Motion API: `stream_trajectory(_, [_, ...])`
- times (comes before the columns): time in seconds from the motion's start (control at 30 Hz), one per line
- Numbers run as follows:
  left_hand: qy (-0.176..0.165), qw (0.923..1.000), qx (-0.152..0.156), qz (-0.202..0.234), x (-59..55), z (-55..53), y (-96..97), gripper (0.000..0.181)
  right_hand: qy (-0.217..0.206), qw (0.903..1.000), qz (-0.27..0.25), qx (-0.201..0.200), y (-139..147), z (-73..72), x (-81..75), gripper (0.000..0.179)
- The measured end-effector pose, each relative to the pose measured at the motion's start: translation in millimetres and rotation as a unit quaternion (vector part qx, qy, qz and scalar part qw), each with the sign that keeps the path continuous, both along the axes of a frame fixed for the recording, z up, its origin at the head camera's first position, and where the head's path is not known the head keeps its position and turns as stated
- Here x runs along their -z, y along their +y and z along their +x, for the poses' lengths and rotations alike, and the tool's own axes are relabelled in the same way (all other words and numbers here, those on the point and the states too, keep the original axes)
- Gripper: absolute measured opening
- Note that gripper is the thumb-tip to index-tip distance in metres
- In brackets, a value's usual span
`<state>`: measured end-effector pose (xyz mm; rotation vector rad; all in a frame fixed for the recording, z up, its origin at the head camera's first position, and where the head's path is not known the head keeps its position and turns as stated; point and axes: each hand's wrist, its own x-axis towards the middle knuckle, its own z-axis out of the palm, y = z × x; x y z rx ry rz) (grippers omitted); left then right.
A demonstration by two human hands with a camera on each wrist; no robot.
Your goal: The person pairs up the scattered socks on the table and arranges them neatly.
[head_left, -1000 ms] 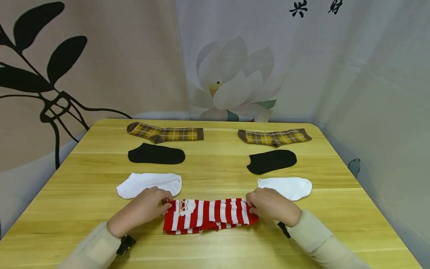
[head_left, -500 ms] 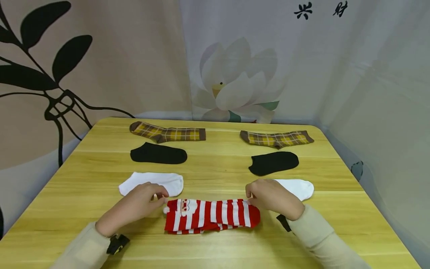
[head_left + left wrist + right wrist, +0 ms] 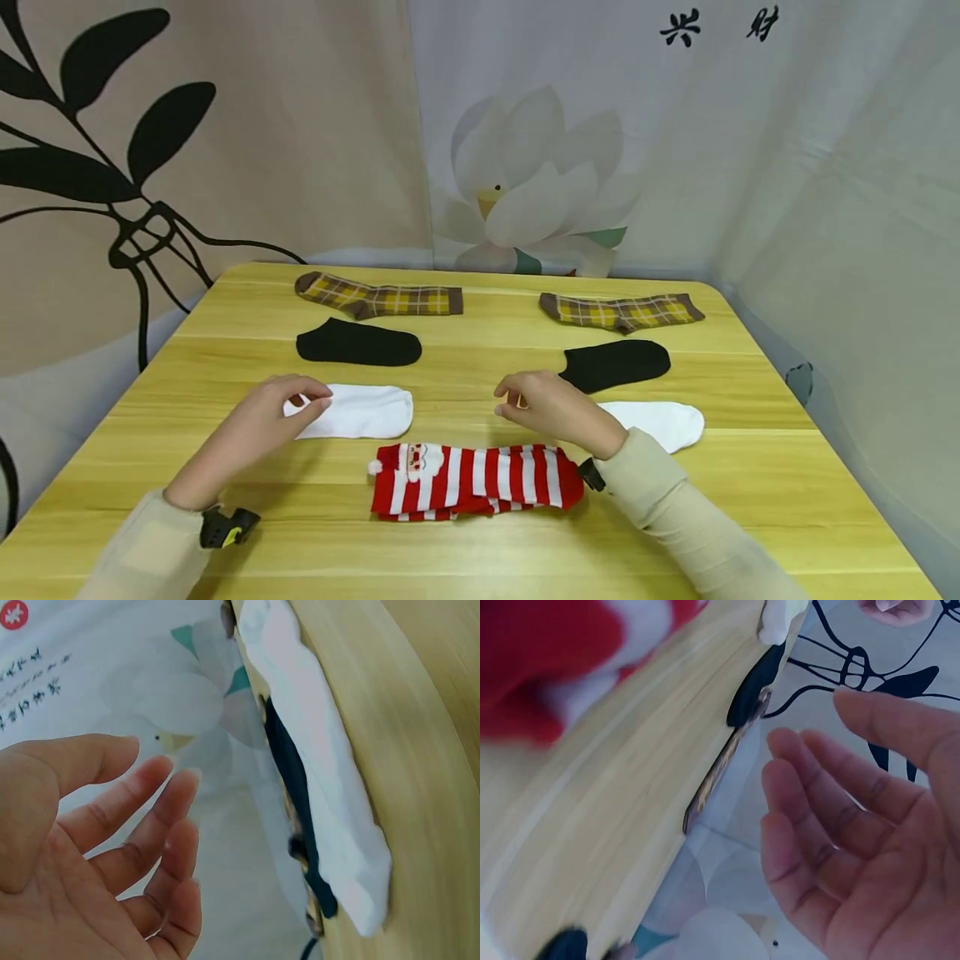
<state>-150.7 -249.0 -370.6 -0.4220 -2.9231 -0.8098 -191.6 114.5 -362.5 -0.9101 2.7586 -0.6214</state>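
Red-and-white striped socks (image 3: 480, 483) with a Santa face lie flat near the front of the table, one layer over another. My left hand (image 3: 258, 421) hovers over the left white sock (image 3: 367, 412), partly covering it, with relaxed fingers that hold nothing. Behind the striped socks, my right hand (image 3: 558, 408) is raised between the two white socks, its fingers loosely bent around nothing. It partly hides the right white sock (image 3: 660, 423). Both wrist views show bare palms; the left one also has the white sock (image 3: 322, 742) beside the hand.
Farther back lie a left black sock (image 3: 360, 343) and a right black sock (image 3: 618, 364). Along the far edge are a left plaid sock (image 3: 382, 300) and a right plaid sock (image 3: 622, 312). A printed curtain (image 3: 337, 150) hangs behind the wooden table (image 3: 480, 558).
Both hands have let go of the striped socks' ends and lifted. The left hand has moved left and slightly back; the right has moved back and inward. The striped socks stay in place.
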Motion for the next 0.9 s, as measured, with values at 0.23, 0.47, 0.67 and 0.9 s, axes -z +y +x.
stream_trajectory(0.23, [-0.005,0.9994,-0.035,0.0,5.0,-10.5,-23.8,0.027,-0.026,0.999,-0.018,-0.033,-29,-12.9,-1.8,0.031])
stream_trajectory(0.47, [-0.042,0.9978,-0.052,0.001,12.9,-18.6,-38.8,0.036,-0.058,0.9968,-0.016,-0.052,-52,-22.7,-1.7,0.035])
stream_trajectory(0.67, [-0.06,0.9964,-0.06,-0.01,18.4,-23.2,-46.8,0.041,-0.072,0.9953,0.005,-0.064,-75,-28.4,-0.1,0.037])
stream_trajectory(0.9, [-0.084,0.9941,-0.067,-0.015,23.6,-26.9,-52.0,0.042,-0.094,0.994,0.024,-0.052,-96,-34.2,5.1,0.042])
